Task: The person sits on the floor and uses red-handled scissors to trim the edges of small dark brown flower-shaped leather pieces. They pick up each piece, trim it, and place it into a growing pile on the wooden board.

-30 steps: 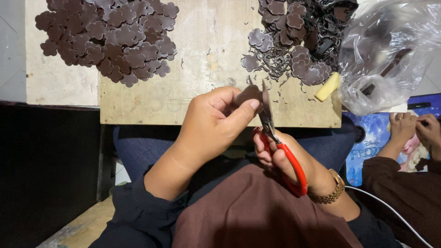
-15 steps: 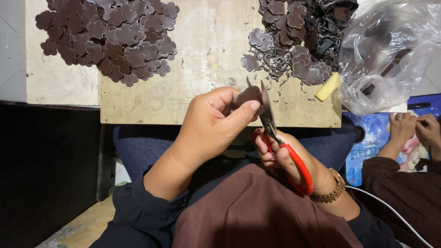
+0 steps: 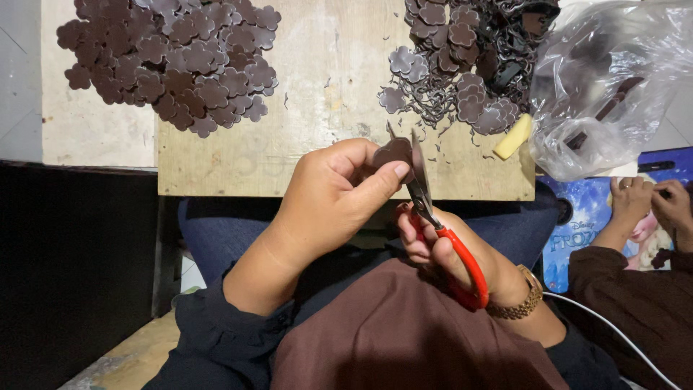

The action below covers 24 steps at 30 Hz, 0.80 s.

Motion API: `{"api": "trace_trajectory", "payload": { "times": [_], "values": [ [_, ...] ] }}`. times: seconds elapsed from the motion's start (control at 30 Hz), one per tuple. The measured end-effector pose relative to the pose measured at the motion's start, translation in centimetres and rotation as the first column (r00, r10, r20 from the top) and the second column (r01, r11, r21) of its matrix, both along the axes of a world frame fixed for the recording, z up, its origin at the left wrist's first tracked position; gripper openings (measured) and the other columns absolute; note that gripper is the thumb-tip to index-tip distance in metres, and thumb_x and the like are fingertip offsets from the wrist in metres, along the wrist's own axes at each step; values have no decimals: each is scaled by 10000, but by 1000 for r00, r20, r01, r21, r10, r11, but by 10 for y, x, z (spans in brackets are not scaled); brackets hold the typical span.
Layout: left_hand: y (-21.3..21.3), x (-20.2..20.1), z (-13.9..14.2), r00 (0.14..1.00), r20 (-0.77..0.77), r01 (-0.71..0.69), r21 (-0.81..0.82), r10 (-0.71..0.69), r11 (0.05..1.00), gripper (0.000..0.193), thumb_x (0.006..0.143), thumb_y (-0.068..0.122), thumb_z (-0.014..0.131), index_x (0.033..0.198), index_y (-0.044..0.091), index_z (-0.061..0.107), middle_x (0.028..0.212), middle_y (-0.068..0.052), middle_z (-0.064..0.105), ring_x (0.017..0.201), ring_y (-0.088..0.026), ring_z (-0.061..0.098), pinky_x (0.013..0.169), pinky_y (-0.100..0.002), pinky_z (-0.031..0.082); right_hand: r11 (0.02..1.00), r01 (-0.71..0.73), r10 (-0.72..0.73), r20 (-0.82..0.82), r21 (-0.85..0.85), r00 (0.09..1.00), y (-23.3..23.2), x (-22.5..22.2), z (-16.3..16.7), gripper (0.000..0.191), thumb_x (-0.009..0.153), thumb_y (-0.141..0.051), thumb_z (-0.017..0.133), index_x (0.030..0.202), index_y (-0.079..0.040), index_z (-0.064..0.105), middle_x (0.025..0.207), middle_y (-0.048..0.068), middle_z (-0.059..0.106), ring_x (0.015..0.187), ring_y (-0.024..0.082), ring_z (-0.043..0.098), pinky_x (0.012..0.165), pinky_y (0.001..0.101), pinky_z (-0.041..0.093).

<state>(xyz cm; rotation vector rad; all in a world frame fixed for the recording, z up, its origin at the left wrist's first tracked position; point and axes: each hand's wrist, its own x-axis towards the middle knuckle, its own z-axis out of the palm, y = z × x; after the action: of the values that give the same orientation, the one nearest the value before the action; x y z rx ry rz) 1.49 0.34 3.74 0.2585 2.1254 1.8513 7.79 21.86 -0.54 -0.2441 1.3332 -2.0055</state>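
My left hand [image 3: 333,198] pinches a small brown flower-shaped piece [image 3: 393,152] between thumb and fingers, just above the near edge of a wooden board [image 3: 317,108]. My right hand [image 3: 451,253] grips red-handled scissors [image 3: 440,224]; their blades point up and touch the right side of the piece. A gold watch [image 3: 521,300] is on my right wrist.
A heap of cut brown flower shapes [image 3: 173,61] lies at the board's far left. Another pile with thin offcuts [image 3: 462,65] sits at far right, beside a yellow lump [image 3: 512,137] and a clear plastic bag [image 3: 613,79]. Another person's hands [image 3: 650,202] are at the right edge.
The flower piece has turned slightly in my left fingers and the scissors have shifted a little along its edge. Both hands stay in the same place.
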Motion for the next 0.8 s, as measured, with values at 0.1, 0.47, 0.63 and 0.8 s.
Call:
{"api": "trace_trajectory", "payload": {
  "times": [0.1, 0.47, 0.63, 0.8],
  "values": [
    [1, 3, 3, 976, 206, 8, 303, -73, 953, 190, 971, 183, 681, 857, 31, 671, 721, 21, 724, 632, -26, 674, 581, -208, 547, 1000, -2, 1, -36, -16, 999, -3, 0, 0, 768, 875, -770, 657, 1048, -53, 441, 833, -32, 368, 736, 88, 325, 659, 249, 331],
    [2, 1, -5, 996, 92, -13, 163, -2, 987, 191, 979, 193, 707, 871, 35, 704, 744, 39, 694, 671, 14, 575, 583, -184, 472, 1000, 26, -26, 13, -2, 1000, -1, 1, -5, 765, 866, -764, 659, 1028, -49, 438, 842, -38, 324, 718, 76, 266, 619, 231, 289],
    [3, 1, -8, 995, 101, -24, 173, 7, 985, 172, 976, 168, 705, 877, 28, 695, 758, 35, 688, 687, 4, 585, 601, -186, 484, 999, 54, -54, 21, -6, 998, -2, 2, -8, 759, 862, -756, 668, 1036, -51, 443, 850, -37, 331, 717, 75, 266, 615, 227, 284],
    [4, -1, -11, 999, -20, -34, 254, 41, 967, 104, 969, 91, 716, 1007, 17, 652, 869, 25, 693, 766, -3, 602, 686, -183, 508, 998, 61, -60, -38, 33, 997, -1, 2, -8, 764, 871, -762, 652, 1074, -50, 464, 845, -42, 340, 722, 75, 280, 621, 223, 295]
  ]
}}
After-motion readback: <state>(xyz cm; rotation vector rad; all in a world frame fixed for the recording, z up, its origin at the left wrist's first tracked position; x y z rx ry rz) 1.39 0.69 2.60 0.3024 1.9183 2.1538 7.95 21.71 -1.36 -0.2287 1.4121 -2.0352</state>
